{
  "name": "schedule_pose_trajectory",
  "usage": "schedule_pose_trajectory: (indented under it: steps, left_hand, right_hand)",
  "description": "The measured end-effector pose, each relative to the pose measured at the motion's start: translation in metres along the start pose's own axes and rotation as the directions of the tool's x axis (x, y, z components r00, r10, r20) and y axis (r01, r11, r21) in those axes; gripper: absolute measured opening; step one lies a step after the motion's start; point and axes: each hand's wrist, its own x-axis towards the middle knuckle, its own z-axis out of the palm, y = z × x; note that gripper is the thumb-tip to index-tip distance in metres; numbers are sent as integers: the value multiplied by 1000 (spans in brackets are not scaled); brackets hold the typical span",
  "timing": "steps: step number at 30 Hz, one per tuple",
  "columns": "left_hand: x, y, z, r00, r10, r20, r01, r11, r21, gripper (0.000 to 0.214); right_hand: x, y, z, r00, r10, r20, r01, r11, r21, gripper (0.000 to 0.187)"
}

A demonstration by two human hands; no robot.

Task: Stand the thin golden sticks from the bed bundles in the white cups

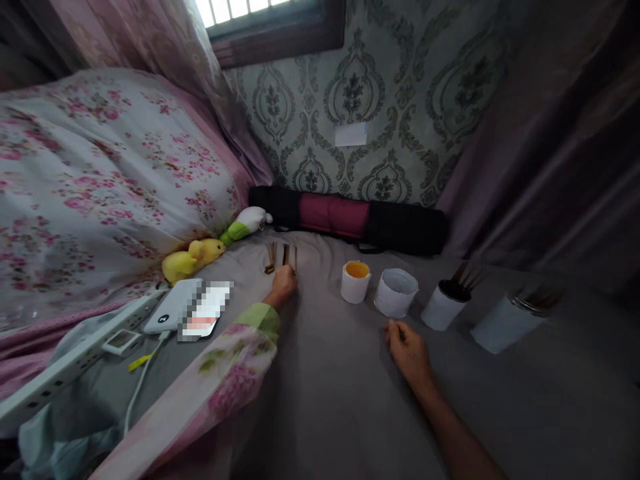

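Observation:
Several thin brown sticks [271, 259] lie in small groups on the grey sheet, left of the middle. At their near ends is my left hand [284, 283], fingers closed and pointing down; what is between them is hidden. My right hand [407, 348] rests on the sheet with its fingers curled, their contents not visible. Just beyond it stand a white-wrapped cup with an orange-yellow inside [355, 285] and a wider white-wrapped cup [396, 295]. Further right are a tilted-looking white-wrapped can [443, 309] and a larger one [506, 325], both with thin sticks poking out.
A long black and maroon bag [334, 217] lies along the wall. On the left are a yellow plush toy [193, 260], a white and green plush [245, 225], a power bank [173, 308], a partly blurred-out phone [207, 313], a cable and a power strip [75, 365].

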Motion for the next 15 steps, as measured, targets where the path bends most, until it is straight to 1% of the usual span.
schedule_pose_trajectory:
  steps: [5,15]
  left_hand:
    - [1,0,0,1000,5,3,-5,1000,5,23]
    - [0,0,1,1000,18,0,-18,1000,3,24]
  right_hand:
    - [1,2,1,1000,-18,-5,18,1000,-3,45]
    - [1,1,1,1000,-8,-9,8,1000,-19,43]
